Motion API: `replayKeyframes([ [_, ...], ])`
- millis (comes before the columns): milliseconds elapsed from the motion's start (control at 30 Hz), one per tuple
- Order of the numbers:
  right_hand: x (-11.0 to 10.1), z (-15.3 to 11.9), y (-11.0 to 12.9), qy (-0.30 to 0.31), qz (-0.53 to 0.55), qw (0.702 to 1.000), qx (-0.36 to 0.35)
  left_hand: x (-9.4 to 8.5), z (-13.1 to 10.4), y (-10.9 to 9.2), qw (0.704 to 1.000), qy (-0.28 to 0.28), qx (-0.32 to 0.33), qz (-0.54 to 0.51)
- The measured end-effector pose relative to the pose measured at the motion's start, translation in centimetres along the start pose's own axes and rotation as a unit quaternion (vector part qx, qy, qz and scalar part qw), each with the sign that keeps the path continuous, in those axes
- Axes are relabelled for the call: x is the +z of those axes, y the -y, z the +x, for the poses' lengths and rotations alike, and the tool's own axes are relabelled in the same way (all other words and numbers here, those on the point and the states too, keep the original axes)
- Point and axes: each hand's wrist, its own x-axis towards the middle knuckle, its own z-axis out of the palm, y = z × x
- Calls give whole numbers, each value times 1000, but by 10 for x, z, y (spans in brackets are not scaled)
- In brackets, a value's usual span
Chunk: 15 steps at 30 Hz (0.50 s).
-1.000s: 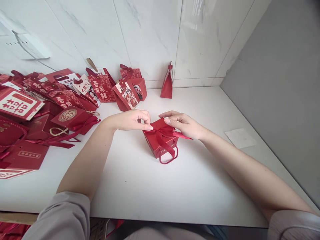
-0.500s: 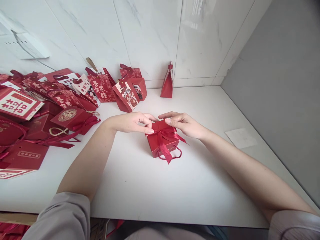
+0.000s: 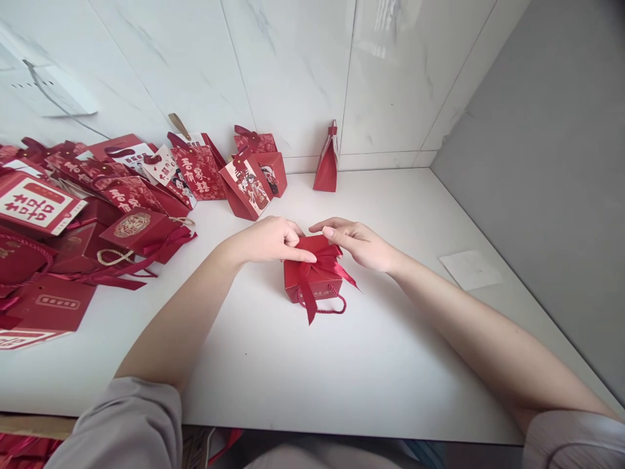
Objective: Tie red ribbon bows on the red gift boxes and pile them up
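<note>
A small red gift box point(image 3: 312, 286) with a red ribbon bow point(image 3: 326, 262) and a twisted cord handle rests on the white table, between my hands. My left hand point(image 3: 278, 240) is at the box's left side, its thumb lying over the bow's knot and its other fingers curled at the back edge, partly hidden. Around the right back corner of the box is my right hand point(image 3: 362, 243), fingers apart and thumb near the top edge; it does not grip the box. The ribbon tails hang over the front and right side.
Many red and white gift boxes point(image 3: 127, 228) crowd the table's left side. Two decorated boxes point(image 3: 249, 185) and a narrow red box point(image 3: 327, 166) stand near the tiled wall. A white paper square point(image 3: 470, 269) lies at the right, near the grey panel point(image 3: 547, 176).
My left hand has shifted right, its thumb now over the bow's centre. The box has turned slightly, and its front ribbon tail and cord have swung left. My right hand has barely moved.
</note>
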Motion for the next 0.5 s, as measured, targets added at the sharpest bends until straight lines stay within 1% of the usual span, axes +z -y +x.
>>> replayKeyframes([
  [133,0,2,-5,-28,2,1000,-1,2,1,0,1000,5,0,24],
  [200,0,3,-8,-27,17,999,5,2,1,-1,1000,5,3,25],
  [333,1,3,-10,-10,55,998,8,1,1,0,1000,21,1,3],
  [433,1,2,-8,-18,64,998,-4,-1,2,1,999,47,6,-21],
  [500,2,1,-6,-30,56,998,-14,-1,3,2,998,50,6,-25],
])
